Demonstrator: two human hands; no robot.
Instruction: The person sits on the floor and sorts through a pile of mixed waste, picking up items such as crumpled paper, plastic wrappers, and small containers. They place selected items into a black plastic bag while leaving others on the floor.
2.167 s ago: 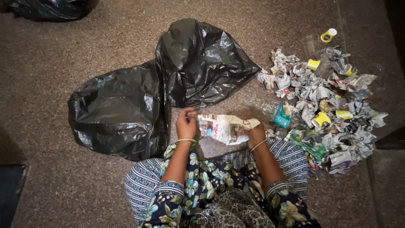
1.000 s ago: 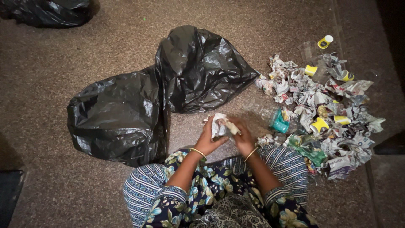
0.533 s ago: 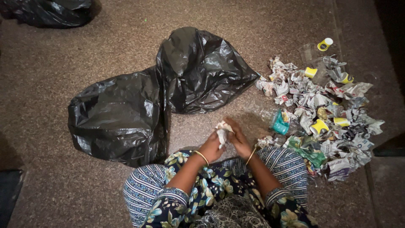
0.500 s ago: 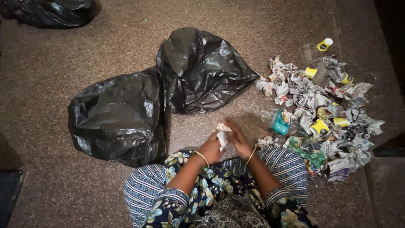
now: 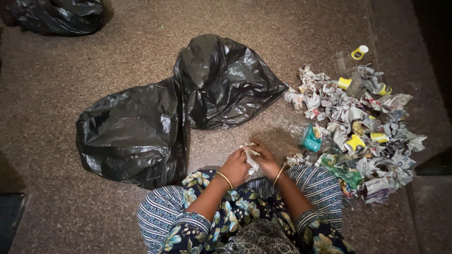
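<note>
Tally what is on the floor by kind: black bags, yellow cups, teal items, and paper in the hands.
Black plastic bags: 3, the nearest bag, the middle bag and the far bag
Yellow cups clearly visible: 5, such as one cup
Teal cup: 1
Paper ball held between left hand and right hand: 1
Total: 10

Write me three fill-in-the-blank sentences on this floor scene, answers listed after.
1. The left hand and right hand together squeeze a crumpled piece of ____.
2. The two large plastic bags on the floor are ____ in colour.
3. The heap of crumpled paper with small yellow cups lies on the person's ____ side.

Missing words: newspaper; black; right
</note>
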